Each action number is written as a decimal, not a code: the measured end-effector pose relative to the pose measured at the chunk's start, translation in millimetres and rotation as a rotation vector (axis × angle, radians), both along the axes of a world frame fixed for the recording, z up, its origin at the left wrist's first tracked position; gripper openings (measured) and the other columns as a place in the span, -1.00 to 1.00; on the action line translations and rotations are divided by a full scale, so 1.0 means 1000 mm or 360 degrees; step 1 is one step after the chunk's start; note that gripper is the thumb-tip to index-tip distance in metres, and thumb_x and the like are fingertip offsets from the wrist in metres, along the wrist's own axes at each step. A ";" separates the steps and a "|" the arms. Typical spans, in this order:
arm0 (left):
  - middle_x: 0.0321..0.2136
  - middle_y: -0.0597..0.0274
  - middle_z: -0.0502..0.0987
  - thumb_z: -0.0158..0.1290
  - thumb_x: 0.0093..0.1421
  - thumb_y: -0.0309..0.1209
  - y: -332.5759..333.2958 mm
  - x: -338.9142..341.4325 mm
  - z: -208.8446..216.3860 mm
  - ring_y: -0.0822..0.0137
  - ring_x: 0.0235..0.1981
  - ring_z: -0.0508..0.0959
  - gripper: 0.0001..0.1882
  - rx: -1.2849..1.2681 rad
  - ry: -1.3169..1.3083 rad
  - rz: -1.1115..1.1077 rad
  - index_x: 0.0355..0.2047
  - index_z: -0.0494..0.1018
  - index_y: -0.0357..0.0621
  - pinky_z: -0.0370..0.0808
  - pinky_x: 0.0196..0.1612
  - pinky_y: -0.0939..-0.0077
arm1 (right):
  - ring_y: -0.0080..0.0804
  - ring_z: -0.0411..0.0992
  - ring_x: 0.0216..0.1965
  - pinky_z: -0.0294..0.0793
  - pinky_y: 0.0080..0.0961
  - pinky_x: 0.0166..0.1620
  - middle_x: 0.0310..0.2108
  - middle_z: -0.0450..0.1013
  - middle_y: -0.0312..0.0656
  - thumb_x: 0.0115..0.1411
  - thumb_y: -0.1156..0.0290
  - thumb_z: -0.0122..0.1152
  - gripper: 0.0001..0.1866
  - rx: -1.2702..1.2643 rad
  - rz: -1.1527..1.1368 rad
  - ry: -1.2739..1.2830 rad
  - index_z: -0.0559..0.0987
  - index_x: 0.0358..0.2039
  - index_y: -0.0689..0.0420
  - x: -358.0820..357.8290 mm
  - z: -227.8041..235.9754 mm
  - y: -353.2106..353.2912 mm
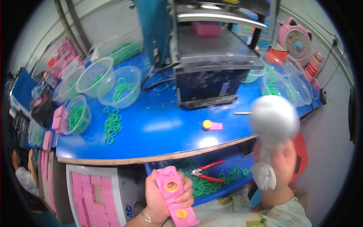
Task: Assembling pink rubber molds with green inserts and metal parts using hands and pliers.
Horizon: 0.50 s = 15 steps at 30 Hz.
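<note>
My left hand [159, 196] is wrapped round a pink oblong block [176, 202] with two yellow round parts set in its face, the upper one ringed round a hollow. My right hand [284, 160] is raised at the right and closed on a white round-headed thing with a handle [273, 117]; it is blurred, so I cannot tell its kind. Beyond, a small pink strip with a yellow round end [212, 125] lies on the blue table. Below the table edge, red-handled cutting pliers [210, 177] rest over green loop pieces [208, 188] in a blue drawer or tray.
A press-like machine [210, 81] stands mid-table. Clear plastic bowls [120, 89] with green pieces stand left and right of it. Green loops [112, 125] lie on the table [159, 140]. A pink fan [297, 39] is at the back right. Pink blocks [94, 193] fill a white box, lower left.
</note>
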<state>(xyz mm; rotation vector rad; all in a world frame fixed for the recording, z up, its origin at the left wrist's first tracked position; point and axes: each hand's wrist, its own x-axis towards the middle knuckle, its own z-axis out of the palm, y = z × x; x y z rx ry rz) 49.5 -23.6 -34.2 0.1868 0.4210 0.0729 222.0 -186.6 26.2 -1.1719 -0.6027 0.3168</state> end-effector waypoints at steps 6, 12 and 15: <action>-0.30 0.00 0.44 -0.36 0.14 0.16 -0.013 0.012 0.016 0.17 -0.40 0.49 -0.36 0.0175 0.0535 0.0262 -0.26 0.37 -0.19 0.44 -0.28 0.23 | -0.35 0.41 -0.36 0.35 -0.50 -0.31 -0.33 0.42 -0.17 0.02 0.42 0.12 -0.68 -0.0463 0.0638 -0.2225 0.55 -0.16 0.07 -0.021 -0.030 0.022; -0.54 0.14 0.35 -0.36 0.10 0.21 -0.005 -0.010 -0.007 0.36 -0.71 0.24 -0.38 0.0037 -0.0046 0.0027 -0.34 0.35 -0.11 0.25 -0.63 0.42 | -0.33 0.40 -0.58 0.33 -0.45 -0.59 -0.38 0.48 -0.03 -0.17 0.69 0.17 -0.55 -0.0116 0.0029 -0.1479 0.51 -0.18 0.12 -0.012 -0.014 0.022; -0.58 0.16 0.36 -0.36 0.15 0.15 -0.008 0.000 0.015 0.35 -0.72 0.26 -0.41 0.0546 0.0291 -0.0083 -0.34 0.35 -0.16 0.24 -0.68 0.43 | -0.38 0.37 -0.51 0.32 -0.46 -0.49 -0.39 0.46 -0.15 -0.15 0.50 0.27 -0.58 -0.0380 0.0579 -0.1840 0.54 -0.17 0.10 -0.019 -0.041 0.014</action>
